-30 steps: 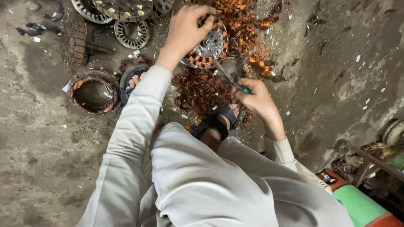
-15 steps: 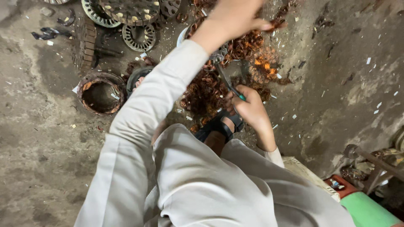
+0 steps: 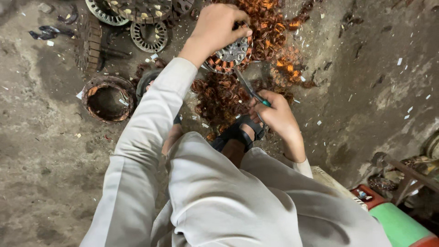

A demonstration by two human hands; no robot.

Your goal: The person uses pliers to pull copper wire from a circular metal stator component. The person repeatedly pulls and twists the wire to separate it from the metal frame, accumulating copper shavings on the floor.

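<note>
The stator (image 3: 228, 54) in the left hand (image 3: 215, 27) shows a silver-grey perforated centre ringed by orange-and-dark striped copper windings. Below the stator, the heap of stripped wire (image 3: 219, 98) is reddish-brown, turning bright orange above it. The tool (image 3: 251, 91) in the right hand (image 3: 274, 114) has a teal handle. Left of the stator, a rusty brown ring (image 3: 107, 98) lies on the mottled grey floor (image 3: 41, 151). The sleeves (image 3: 146, 137) are pale beige, the sandal (image 3: 238, 132) black.
</note>
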